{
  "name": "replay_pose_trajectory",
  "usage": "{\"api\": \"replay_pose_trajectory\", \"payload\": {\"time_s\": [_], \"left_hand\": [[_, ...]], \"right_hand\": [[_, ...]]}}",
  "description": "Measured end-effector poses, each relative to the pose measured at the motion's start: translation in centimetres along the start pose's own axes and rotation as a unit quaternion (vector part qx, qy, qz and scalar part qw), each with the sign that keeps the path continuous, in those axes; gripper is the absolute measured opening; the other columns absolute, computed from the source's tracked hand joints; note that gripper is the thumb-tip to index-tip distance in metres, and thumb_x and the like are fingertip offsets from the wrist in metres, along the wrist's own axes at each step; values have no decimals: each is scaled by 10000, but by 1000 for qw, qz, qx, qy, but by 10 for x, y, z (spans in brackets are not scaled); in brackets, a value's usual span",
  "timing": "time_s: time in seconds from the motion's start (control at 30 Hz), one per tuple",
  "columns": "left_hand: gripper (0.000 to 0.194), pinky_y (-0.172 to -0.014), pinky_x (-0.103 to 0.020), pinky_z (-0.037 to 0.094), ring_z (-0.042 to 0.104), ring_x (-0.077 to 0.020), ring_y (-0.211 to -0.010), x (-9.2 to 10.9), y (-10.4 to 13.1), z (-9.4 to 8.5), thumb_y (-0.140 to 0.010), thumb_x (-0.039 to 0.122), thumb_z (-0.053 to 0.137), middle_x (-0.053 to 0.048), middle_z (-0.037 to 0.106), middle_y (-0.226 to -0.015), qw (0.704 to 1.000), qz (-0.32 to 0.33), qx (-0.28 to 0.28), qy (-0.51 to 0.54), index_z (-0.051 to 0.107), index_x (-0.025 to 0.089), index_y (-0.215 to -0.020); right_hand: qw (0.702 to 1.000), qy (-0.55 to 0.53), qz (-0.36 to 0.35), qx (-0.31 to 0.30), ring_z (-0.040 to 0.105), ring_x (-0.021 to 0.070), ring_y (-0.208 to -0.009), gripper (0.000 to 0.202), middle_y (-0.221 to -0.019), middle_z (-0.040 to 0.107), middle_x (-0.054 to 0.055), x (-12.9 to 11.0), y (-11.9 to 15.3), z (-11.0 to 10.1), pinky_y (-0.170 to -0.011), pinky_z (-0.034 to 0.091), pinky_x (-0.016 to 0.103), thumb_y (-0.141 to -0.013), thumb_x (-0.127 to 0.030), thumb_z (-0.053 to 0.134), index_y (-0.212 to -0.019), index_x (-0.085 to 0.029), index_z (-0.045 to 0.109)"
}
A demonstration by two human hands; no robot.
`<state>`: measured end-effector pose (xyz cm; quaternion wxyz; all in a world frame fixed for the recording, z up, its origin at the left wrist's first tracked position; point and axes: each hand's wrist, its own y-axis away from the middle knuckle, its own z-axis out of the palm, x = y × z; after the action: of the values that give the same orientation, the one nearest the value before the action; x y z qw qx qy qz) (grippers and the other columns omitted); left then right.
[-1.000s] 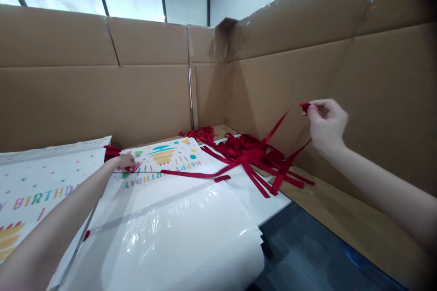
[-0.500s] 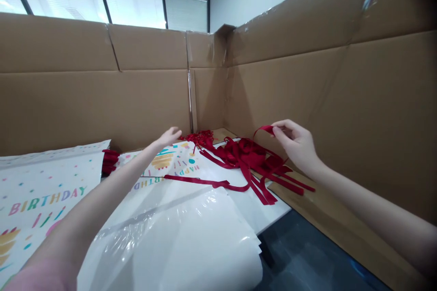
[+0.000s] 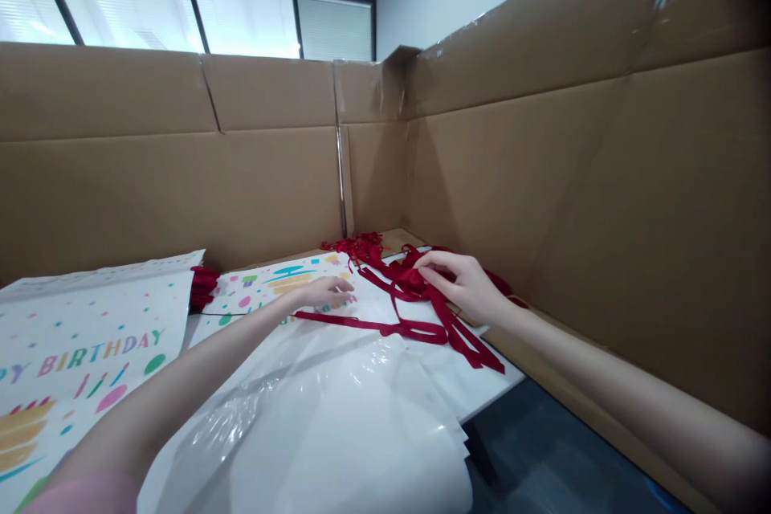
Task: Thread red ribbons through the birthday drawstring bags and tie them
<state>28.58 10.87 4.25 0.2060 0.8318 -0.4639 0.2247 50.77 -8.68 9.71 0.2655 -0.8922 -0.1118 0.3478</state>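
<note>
Dark red ribbons (image 3: 454,329) lie in a loose, tangled heap at the right end of the white table (image 3: 491,385). My right hand (image 3: 467,285) is over the heap, thumb and fingertips pinched together on a red ribbon. One long red strip (image 3: 355,323) runs left from the heap across the white surface. My left hand (image 3: 328,291) hovers just above this strip and a printed birthday sheet (image 3: 283,273); its fingers are loosely stretched out and hold nothing.
Thin red strings (image 3: 358,245) are bunched behind the ribbons. Another birthday-printed sheet (image 3: 102,321) lies at left, with a red bundle (image 3: 203,287) at its edge. Clear plastic and curled white sheets (image 3: 361,434) fill the front. Cardboard walls (image 3: 271,185) enclose the back and right.
My right hand has come left and down from the right side of the heap onto its middle. My left hand has moved right and down, closer to the long strip.
</note>
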Motion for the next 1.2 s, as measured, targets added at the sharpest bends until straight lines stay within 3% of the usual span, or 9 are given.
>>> {"api": "replay_pose_trajectory", "payload": {"time_s": [0.1,0.2,0.27,0.37,0.63,0.83,0.97,1.03,1.2], "left_hand": [[509,-954,-277,390,461,-201,-1212,29,-5,10,-897,564,384,-56,490,-1352,980,112,3,162,495,248,-1280],[611,-959,-333,393,560,-198,-1046,56,-1,20,-913,621,232,-99,633,-1104,928,181,-47,322,626,169,-1031],[607,-906,-349,425,601,-193,-871,62,8,23,-903,624,278,-85,657,-832,910,179,-77,367,630,139,-808],[461,-790,-309,449,582,-164,-714,49,35,17,-878,540,457,-9,545,-603,924,130,-77,351,551,150,-651],[431,-692,-252,401,473,-114,-575,-26,179,-25,-878,488,464,28,454,-552,976,-29,80,199,449,167,-591],[357,-577,-223,363,448,-114,-557,-13,293,-29,-822,481,513,25,491,-567,959,-181,172,132,498,177,-635],[355,-565,-218,363,478,-120,-588,0,329,-18,-806,498,520,14,530,-617,955,-205,188,106,518,174,-662],[349,-577,-221,374,489,-122,-598,3,335,-10,-811,496,520,13,532,-626,957,-197,189,103,520,171,-686],[341,-504,-206,348,471,-102,-533,25,333,12,-827,485,521,8,530,-607,970,-143,171,97,536,162,-718]], "right_hand": [[999,26,-34,-30,581,163,-747,195,-828,652,38,-5,-7,8,-690,447,281,-878,-296,482,-819,-186,631],[997,31,-51,-47,576,159,-729,177,-804,650,41,-8,-14,18,-681,438,275,-865,-290,502,-814,-179,630],[997,29,-55,-52,573,158,-716,181,-796,649,44,-7,-17,24,-666,434,272,-859,-299,507,-806,-176,630],[996,33,-55,-66,577,164,-717,199,-794,653,49,0,-19,30,-660,432,271,-853,-319,505,-792,-175,627],[958,257,1,-128,558,200,-757,200,-775,663,43,57,-60,24,-649,394,286,-791,-326,496,-742,-215,655],[899,427,37,-88,456,288,-921,197,-910,649,109,76,-101,21,-752,330,406,-774,-241,500,-728,-197,686],[879,465,74,-77,404,344,-1026,219,-1033,605,177,46,-95,53,-804,273,507,-771,-215,507,-805,-180,721],[895,434,62,-88,425,346,-1045,257,-1069,599,172,14,-82,83,-822,286,524,-810,-243,473,-887,-191,713],[957,115,-117,-238,521,251,-1054,332,-1147,613,84,-102,-35,157,-884,382,395,-892,-374,401,-1056,-223,646]]}}
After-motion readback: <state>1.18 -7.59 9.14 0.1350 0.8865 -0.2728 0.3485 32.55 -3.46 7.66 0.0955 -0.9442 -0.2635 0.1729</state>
